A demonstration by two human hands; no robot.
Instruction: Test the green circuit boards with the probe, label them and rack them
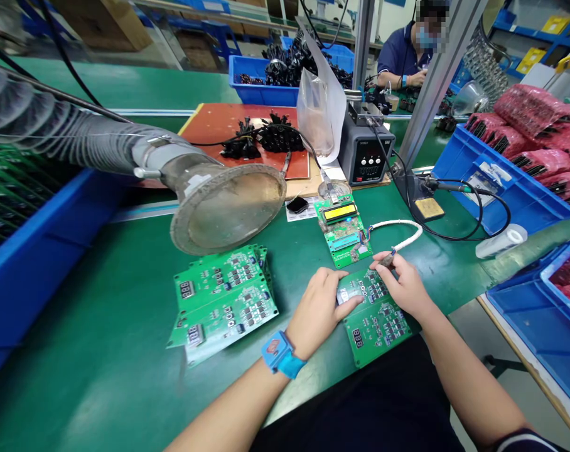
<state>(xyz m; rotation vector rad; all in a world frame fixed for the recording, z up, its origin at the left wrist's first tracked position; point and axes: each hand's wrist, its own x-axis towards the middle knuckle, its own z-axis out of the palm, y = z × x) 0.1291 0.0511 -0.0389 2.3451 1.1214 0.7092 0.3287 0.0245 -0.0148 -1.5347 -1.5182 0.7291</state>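
Observation:
On the green table in front of me lies a green circuit board panel with two sections. My left hand, with a blue wristband, rests on the panel's upper left edge, thumb and fingers apart. At the panel's top edge, my right hand pinches a small connector at the end of a white cable. That cable runs to a green programmer board with a lit yellow display, just beyond the panel. A stack of similar boards lies to the left of my left hand.
A fume extraction hood hangs above the board stack. Behind are a soldering station, an iron stand and black cables. Blue bins stand at both sides. A person sits at the back right.

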